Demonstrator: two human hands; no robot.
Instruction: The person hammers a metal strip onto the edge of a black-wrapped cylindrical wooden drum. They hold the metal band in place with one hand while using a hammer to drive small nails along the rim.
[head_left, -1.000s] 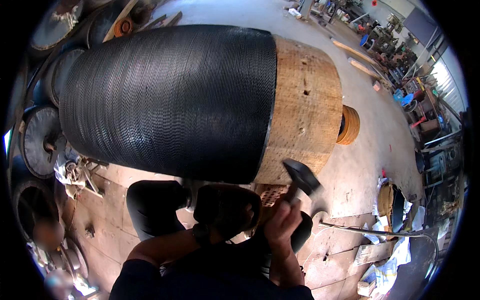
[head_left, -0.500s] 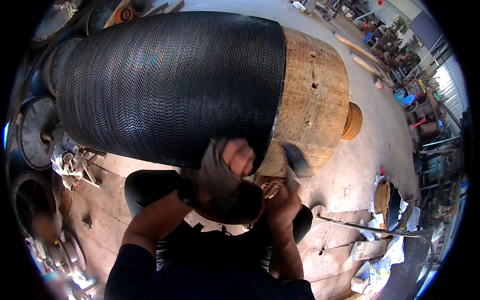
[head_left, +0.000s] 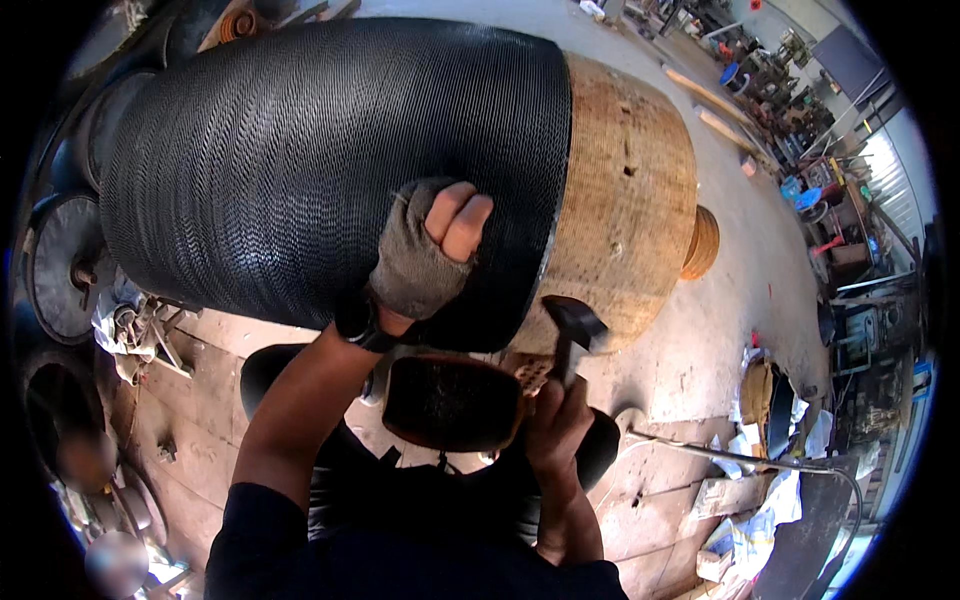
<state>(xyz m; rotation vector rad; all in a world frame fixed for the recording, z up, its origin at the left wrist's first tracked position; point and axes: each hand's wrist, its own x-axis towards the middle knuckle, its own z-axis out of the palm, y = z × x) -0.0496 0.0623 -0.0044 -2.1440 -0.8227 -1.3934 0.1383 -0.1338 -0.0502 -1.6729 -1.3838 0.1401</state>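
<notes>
Black ridged roller [head_left: 330, 170], long axis left to right.
Right hand [head_left: 557, 425] clasps hammer [head_left: 575, 322], head pointing away; left hand [head_left: 428, 245] balled, contents hidden; dark box [head_left: 450, 440], inside unclear.

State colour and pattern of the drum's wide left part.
Left part: black, with fine close-set lines around it; best in head view.

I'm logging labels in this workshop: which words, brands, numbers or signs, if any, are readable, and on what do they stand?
None can be read.
Ridged black roll and hammer: no lettering visible.
Crumpled white sheeting, lower right: faint marks, too blurred to read.
Small red patch, top right: too small to tell whether it is a sign.
</notes>
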